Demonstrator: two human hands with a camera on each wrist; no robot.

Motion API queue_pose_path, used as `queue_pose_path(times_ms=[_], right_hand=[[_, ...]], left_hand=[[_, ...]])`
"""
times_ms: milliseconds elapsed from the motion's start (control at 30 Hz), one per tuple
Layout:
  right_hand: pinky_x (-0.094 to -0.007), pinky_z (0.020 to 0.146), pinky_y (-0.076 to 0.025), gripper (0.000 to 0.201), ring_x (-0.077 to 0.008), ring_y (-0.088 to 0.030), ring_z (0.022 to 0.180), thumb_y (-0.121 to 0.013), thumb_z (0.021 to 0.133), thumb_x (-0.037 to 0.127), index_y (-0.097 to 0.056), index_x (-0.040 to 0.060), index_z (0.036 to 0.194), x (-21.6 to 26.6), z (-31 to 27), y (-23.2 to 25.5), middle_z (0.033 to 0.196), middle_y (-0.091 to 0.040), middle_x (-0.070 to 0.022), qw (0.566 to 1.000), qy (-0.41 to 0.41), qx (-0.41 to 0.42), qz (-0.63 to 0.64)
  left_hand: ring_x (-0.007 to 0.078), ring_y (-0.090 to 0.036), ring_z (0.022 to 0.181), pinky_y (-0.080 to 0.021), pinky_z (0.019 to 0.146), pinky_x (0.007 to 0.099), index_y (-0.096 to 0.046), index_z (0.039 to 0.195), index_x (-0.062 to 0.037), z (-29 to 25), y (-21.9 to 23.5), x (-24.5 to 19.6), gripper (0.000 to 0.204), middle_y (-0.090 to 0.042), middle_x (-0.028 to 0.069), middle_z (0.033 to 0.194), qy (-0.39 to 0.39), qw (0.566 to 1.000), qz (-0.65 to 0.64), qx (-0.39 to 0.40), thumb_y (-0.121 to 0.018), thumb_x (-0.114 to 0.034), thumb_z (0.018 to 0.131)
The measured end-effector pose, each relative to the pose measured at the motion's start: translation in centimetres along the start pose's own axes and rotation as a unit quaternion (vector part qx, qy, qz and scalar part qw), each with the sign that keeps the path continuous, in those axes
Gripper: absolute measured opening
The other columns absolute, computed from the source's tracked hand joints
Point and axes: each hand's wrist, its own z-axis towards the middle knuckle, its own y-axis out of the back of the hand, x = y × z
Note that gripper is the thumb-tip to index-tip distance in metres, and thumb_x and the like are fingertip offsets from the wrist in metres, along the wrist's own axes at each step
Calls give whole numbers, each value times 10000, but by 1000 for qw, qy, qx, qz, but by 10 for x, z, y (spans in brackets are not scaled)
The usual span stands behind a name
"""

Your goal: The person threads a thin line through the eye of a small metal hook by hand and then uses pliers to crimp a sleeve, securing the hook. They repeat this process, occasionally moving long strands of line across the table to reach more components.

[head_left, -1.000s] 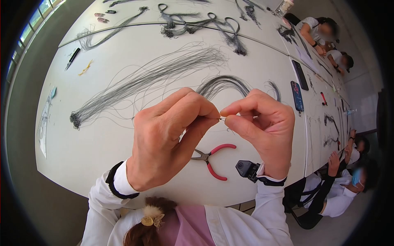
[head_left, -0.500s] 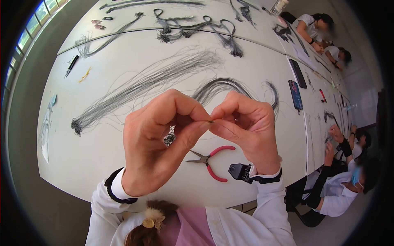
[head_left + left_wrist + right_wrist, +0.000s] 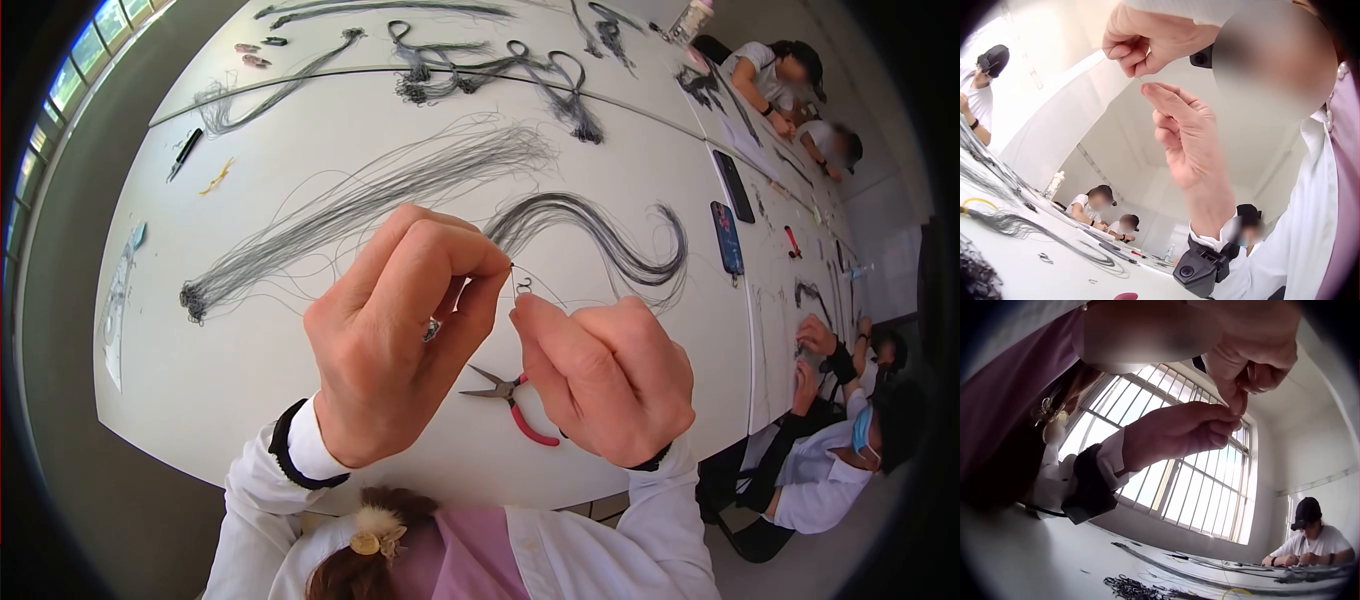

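Over the table, my left hand (image 3: pixel 395 325) pinches a thin dark strand (image 3: pixel 514 283), like fishing line, between thumb and forefinger. My right hand (image 3: pixel 610 375) pinches the same strand a little lower, its back turned upward. A short length stretches between the fingertips, with a dark tip at the left ones. In the left wrist view, both the left hand (image 3: pixel 1154 37) and right hand (image 3: pixel 1188 125) have their fingertips close together. Beyond them a small curled hook (image 3: pixel 524 286) shows. Red-handled pliers (image 3: pixel 533 425) lie below, partly covered by the right hand.
A long bundle of dark strands (image 3: pixel 350 215) with a clumped end lies to the left. A curved bundle (image 3: pixel 600 235) lies beyond the hands. More bundles (image 3: pixel 570 100), a black pen (image 3: pixel 185 153) and phones (image 3: pixel 727 235) are farther off. Other people sit at right.
The fingertips of both hands met half a second ago. Since then my right hand has turned over and dropped lower, drawing apart from the left, with the strand stretched between them.
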Motion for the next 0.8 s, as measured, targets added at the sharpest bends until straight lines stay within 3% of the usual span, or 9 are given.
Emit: queue_pose_path(times_ms=[67, 200, 267, 333, 433, 667, 767, 800], right_hand=[[-198, 385, -329, 341, -110, -428, 513, -667, 558, -19, -660, -50, 897, 2, 1, 8, 735, -485, -46, 994, 77, 37, -65], [-195, 387, -327, 397, -119, -423, 517, -639, 524, 7, -654, -60, 914, 0, 6, 15, 752, -499, -53, 995, 66, 28, -68], [-199, 394, -343, 410, -123, -440, 533, -647, 512, 4, -651, -69, 915, -11, 5, 14, 748, -503, -53, 998, 61, -2, -23], [-214, 398, -361, 349, -118, -464, 533, -681, 549, -55, -657, -53, 896, -12, 6, 12, 736, -507, -56, 999, 39, -16, -7], [-200, 441, -365, 220, -99, -503, 537, -752, 613, -70, -685, 17, 803, -8, 12, 11, 703, -579, -52, 992, -106, -18, 60], [-176, 449, -321, 160, -29, -427, 522, -728, 657, -77, -676, 10, 781, -15, 15, 14, 680, -532, -6, 964, -207, 45, 158], [-187, 442, -345, 108, -51, -452, 520, -731, 709, -16, -674, 20, 794, -16, 14, 13, 668, -529, -7, 927, -278, 80, 237], [-183, 446, -331, 97, -41, -435, 521, -728, 718, -7, -675, 15, 797, -18, 11, 11, 667, -527, -3, 897, -321, 88, 291]], left_hand=[[147, -546, 614, -443, 515, 241, -560, 815, 21, 0, -1, -1, 168, -565, 78, 771, -21, 1000, 11, 1, -615, 139, 709], [181, -557, 619, -449, 522, 263, -562, 820, 22, 0, -3, -3, 163, -561, 86, 766, -39, 999, -3, 33, -623, 127, 711], [115, -546, 589, -443, 518, 213, -570, 758, 6, 0, -4, -5, 158, -601, 74, 754, -26, 998, -2, 60, -663, 115, 692], [118, -549, 594, -443, 522, 214, -572, 757, 6, 0, -4, -5, 154, -603, 75, 752, -22, 997, -16, 67, -663, 113, 693], [126, -554, 603, -444, 532, 217, -576, 756, 8, 0, -4, -7, 149, -606, 77, 747, -12, 996, -33, 77, -663, 110, 692], [133, -559, 622, -446, 548, 223, -584, 754, 11, 1, -3, -7, 146, -612, 89, 752, -8, 996, -53, 76, -666, 111, 687], [131, -559, 627, -446, 550, 222, -587, 754, 6, 1, -2, -7, 148, -611, 91, 755, -8, 996, -53, 68, -663, 116, 691], [131, -559, 627, -446, 550, 222, -587, 754, 6, 1, -2, -7, 148, -611, 91, 755, -9, 996, -53, 69, -663, 116, 691]])
